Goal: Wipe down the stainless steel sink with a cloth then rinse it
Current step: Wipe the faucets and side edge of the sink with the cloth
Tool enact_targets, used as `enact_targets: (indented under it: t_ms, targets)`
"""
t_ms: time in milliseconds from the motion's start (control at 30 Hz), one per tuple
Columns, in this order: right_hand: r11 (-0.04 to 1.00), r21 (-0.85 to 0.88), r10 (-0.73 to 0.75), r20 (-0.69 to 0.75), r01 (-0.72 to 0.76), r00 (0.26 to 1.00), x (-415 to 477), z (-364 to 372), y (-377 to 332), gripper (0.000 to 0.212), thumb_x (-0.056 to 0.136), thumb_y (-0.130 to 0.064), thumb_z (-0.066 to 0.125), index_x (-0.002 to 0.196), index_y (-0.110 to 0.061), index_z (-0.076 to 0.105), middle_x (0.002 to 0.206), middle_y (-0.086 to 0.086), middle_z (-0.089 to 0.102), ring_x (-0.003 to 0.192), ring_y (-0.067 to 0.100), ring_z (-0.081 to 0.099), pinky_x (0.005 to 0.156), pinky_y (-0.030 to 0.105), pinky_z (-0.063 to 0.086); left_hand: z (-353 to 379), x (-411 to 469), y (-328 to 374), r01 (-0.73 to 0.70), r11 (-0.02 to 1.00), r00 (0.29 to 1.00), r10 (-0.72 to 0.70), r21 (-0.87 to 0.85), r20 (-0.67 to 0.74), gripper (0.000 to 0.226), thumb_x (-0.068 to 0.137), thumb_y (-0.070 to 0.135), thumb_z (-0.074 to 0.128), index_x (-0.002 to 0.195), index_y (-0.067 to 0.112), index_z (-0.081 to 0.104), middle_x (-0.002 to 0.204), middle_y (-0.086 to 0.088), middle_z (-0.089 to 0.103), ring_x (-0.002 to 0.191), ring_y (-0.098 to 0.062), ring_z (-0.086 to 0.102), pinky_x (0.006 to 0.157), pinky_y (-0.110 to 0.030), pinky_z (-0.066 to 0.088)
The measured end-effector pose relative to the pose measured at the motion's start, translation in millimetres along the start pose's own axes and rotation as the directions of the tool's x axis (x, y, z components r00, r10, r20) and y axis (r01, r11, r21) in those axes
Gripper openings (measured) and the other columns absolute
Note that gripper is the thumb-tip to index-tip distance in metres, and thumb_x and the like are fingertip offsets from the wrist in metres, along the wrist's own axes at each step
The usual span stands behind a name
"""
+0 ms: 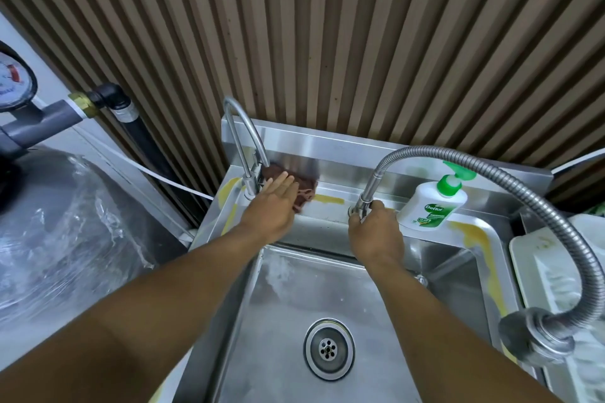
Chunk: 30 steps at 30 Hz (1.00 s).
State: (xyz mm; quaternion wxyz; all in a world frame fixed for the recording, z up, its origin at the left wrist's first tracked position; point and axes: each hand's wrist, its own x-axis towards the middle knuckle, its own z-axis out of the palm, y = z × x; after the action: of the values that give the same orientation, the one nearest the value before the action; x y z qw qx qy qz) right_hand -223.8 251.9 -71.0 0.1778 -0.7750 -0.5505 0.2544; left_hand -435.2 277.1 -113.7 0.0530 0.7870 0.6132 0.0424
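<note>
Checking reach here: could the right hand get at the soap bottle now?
Probably yes: the right hand grips the hose tap at its base, just beside the soap bottle, with nothing between them.

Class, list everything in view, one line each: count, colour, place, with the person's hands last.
sink: one, silver steel, centre
drain: one, silver, basin floor
cloth: one, reddish brown, back ledge by the gooseneck tap
gooseneck tap: one, silver, back left corner
hose tap: one, silver, back ledge, hose arching right
soap bottle: one, white with green pump, back ledge right
slatted wall: one, brown, behind the sink
pressure gauge: one, white dial, far left
left hand: one, flat on the cloth
right hand: one, its grip round the hose tap's base
</note>
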Motion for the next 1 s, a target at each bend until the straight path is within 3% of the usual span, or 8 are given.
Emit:
enact_targets:
  t_ms: [67, 200, 333, 400, 500, 667, 833, 1000]
  targets:
    - [1.000, -0.003, 0.007, 0.000, -0.007, 1.000, -0.2, 0.1, -0.9, 0.031, 0.098, -0.037, 0.054, 0.119, -0.015, 0.057, 0.120, 0.011, 0.056, 0.105, 0.037, 0.060, 0.081, 0.041, 0.046, 3.0, 4.6, 25.9, 0.009, 1.000, 1.000, -0.009, 0.026, 0.013, 0.063, 0.098, 0.020, 0.041, 0.157, 0.006, 0.023, 0.167, -0.012, 0.018, 0.156, -0.024, 0.006, 0.126, -0.041, -0.003]
    - [1.000, 0.000, 0.007, -0.002, -0.007, 1.000, -1.2, -0.5, -1.4, 0.031, 0.095, -0.034, 0.055, 0.120, -0.014, 0.056, 0.120, 0.012, 0.057, 0.108, 0.037, 0.060, 0.085, 0.043, 0.048, 16.7, 4.0, 74.5, -0.151, 0.988, 0.987, 0.152, -0.029, 0.045, 0.063, 0.099, 0.025, 0.044, 0.156, 0.007, 0.026, 0.166, -0.012, 0.020, 0.155, -0.022, 0.010, 0.123, -0.038, -0.007]
    - [1.000, 0.001, 0.005, 0.008, -0.005, 1.000, -0.2, -1.1, -0.1, 0.031, 0.096, -0.035, 0.055, 0.121, -0.017, 0.055, 0.120, 0.010, 0.056, 0.108, 0.035, 0.059, 0.086, 0.042, 0.047, 17.9, -6.0, 61.5, -0.184, 0.983, 0.982, 0.184, -0.011, 0.046, 0.064, 0.101, 0.027, 0.042, 0.159, 0.010, 0.021, 0.167, -0.008, 0.019, 0.155, -0.019, 0.012, 0.126, -0.038, -0.004]
    - [1.000, -0.003, 0.002, 0.011, -0.002, 1.000, 1.0, -0.7, 1.0, 0.030, 0.097, -0.036, 0.055, 0.120, -0.017, 0.055, 0.119, 0.009, 0.056, 0.106, 0.034, 0.060, 0.083, 0.042, 0.047, 15.7, -13.5, 38.1, -0.117, 0.993, 0.991, 0.115, 0.017, 0.070, 0.065, 0.101, 0.029, 0.038, 0.160, 0.012, 0.016, 0.168, -0.006, 0.016, 0.155, -0.019, 0.009, 0.126, -0.040, -0.002]
    - [1.000, 0.006, -0.001, 0.004, 0.001, 1.000, 1.0, 0.4, 2.0, 0.030, 0.098, -0.036, 0.055, 0.121, -0.018, 0.056, 0.118, 0.008, 0.057, 0.104, 0.033, 0.060, 0.081, 0.041, 0.047, 13.4, -23.5, 10.5, 0.038, 0.999, 0.999, -0.038, -0.001, 0.007, 0.069, 0.092, 0.033, 0.029, 0.157, 0.009, 0.026, 0.165, -0.008, 0.027, 0.154, -0.021, 0.019, 0.127, -0.040, 0.002]
    - [1.000, 0.019, 0.006, 0.004, -0.006, 1.000, -0.7, 0.3, 1.0, 0.029, 0.098, -0.035, 0.054, 0.121, -0.017, 0.056, 0.119, 0.009, 0.056, 0.104, 0.034, 0.059, 0.081, 0.041, 0.045, 16.2, -18.1, 45.6, 0.151, 0.988, 0.988, -0.152, -0.018, -0.019, 0.068, 0.095, 0.036, 0.031, 0.156, 0.007, 0.027, 0.163, -0.011, 0.029, 0.153, -0.025, 0.019, 0.126, -0.044, 0.003]
    - [1.000, 0.019, 0.010, 0.004, -0.010, 1.000, -2.3, -1.6, -0.1, 0.031, 0.097, -0.034, 0.053, 0.121, -0.015, 0.053, 0.124, 0.012, 0.056, 0.113, 0.036, 0.057, 0.088, 0.042, 0.045, 22.9, -2.5, 82.0, -0.077, 0.995, 0.997, 0.077, -0.059, 0.009, 0.065, 0.099, 0.031, 0.043, 0.158, 0.013, 0.024, 0.167, -0.003, 0.022, 0.155, -0.018, 0.012, 0.124, -0.042, -0.003]
    - [1.000, 0.016, 0.007, 0.008, -0.007, 1.000, -1.6, -0.4, 1.2, 0.030, 0.097, -0.035, 0.053, 0.121, -0.016, 0.054, 0.121, 0.011, 0.057, 0.109, 0.035, 0.058, 0.086, 0.042, 0.046, 20.1, -13.9, 42.6, -0.192, 0.981, 0.981, 0.193, -0.039, 0.025, 0.065, 0.098, 0.028, 0.048, 0.158, 0.016, 0.025, 0.166, 0.000, 0.025, 0.154, -0.016, 0.016, 0.126, -0.040, 0.002]
